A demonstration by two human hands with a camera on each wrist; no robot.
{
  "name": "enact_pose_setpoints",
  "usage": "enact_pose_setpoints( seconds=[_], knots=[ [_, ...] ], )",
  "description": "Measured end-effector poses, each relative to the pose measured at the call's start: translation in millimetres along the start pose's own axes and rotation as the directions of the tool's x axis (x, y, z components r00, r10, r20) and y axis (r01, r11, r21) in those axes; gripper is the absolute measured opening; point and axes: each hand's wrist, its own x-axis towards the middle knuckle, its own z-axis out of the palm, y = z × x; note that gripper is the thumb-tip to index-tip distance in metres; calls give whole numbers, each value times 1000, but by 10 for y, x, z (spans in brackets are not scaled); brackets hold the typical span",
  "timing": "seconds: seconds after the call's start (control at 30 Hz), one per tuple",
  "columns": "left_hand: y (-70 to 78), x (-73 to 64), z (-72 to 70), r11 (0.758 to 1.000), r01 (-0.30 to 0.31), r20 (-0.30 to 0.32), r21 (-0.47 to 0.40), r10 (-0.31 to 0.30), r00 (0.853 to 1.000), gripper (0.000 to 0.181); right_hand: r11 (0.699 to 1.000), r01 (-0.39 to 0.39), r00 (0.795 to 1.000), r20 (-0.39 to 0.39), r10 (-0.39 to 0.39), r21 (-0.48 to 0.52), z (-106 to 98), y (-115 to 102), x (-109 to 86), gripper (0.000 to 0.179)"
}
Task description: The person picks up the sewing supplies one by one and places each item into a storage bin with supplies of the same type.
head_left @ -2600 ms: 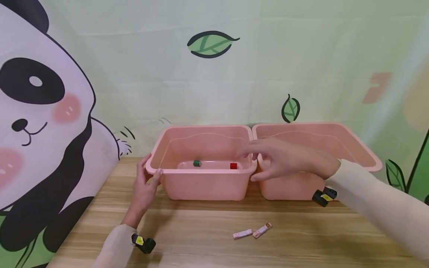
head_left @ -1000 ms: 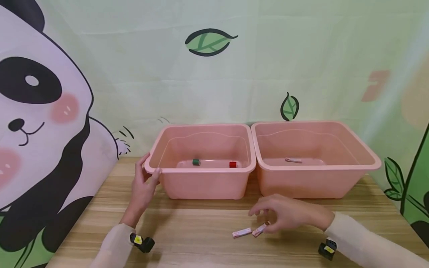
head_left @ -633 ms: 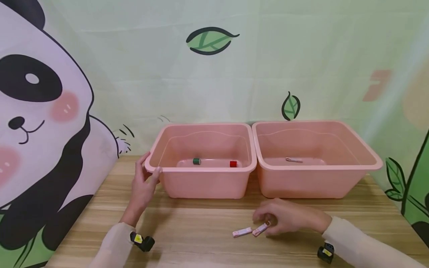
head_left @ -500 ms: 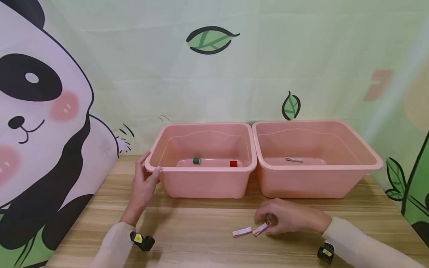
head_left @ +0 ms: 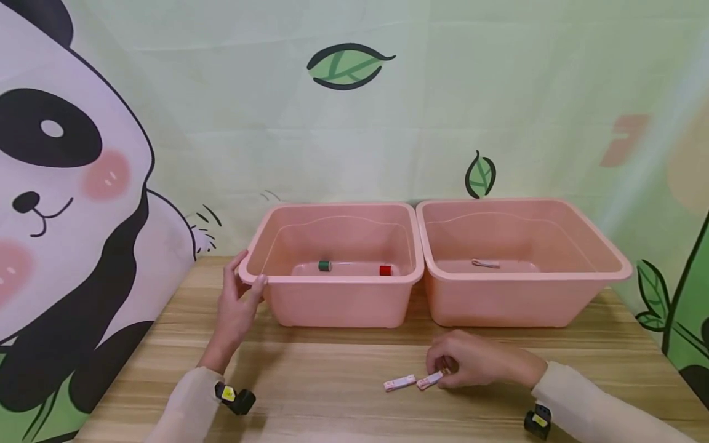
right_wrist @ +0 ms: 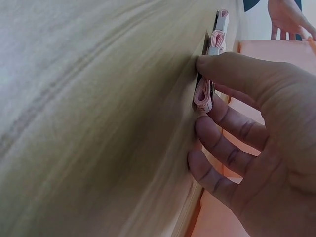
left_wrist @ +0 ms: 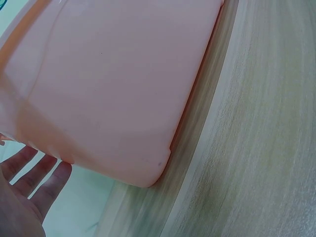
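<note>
My left hand (head_left: pixel 235 314) grips the front left corner of the left pink plastic bin (head_left: pixel 340 304), thumb over the rim; in the left wrist view its fingers (left_wrist: pixel 52 182) reach under the lip. On the wooden table, my right hand (head_left: pixel 479 360) pinches the right end of a folded pink tape measure (head_left: pixel 429 381) with a pale band round it. The right wrist view has the thumb on one side of this tape measure (right_wrist: pixel 203 96), the index finger partly hidden behind it. A second folded tape measure (head_left: pixel 400 383) lies just left of it.
Inside the left bin lie a green thread spool (head_left: pixel 325 266) and a red one (head_left: pixel 384 270). Beside it stands another pink bin (head_left: pixel 509 301) with a thin folded strip (head_left: pixel 485 264) on its floor. A printed panda cloth (head_left: pixel 354 154) hangs behind.
My right hand has come down from over the bins to the table and closed its fingers on the right tape measure, which has turned slightly. The left hand stays on the bin.
</note>
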Motion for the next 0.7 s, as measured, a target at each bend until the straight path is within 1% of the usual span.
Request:
enact_pose_setpoints(
  seconds=[0.3,0.43,0.7],
  knots=[
    [-14,11,4,1000,-10,-3,6,10,1000,65,1000,-20,1000,-5,20,-6,20,15,5,18],
    [-14,12,5,1000,-14,-1,5,14,1000,65,1000,-9,1000,-11,9,-13,17,8,4,18],
    [-8,2,6,1000,-5,7,-6,5,1000,67,1000,-26,1000,-2,26,9,13,0,2,18]
  ],
)
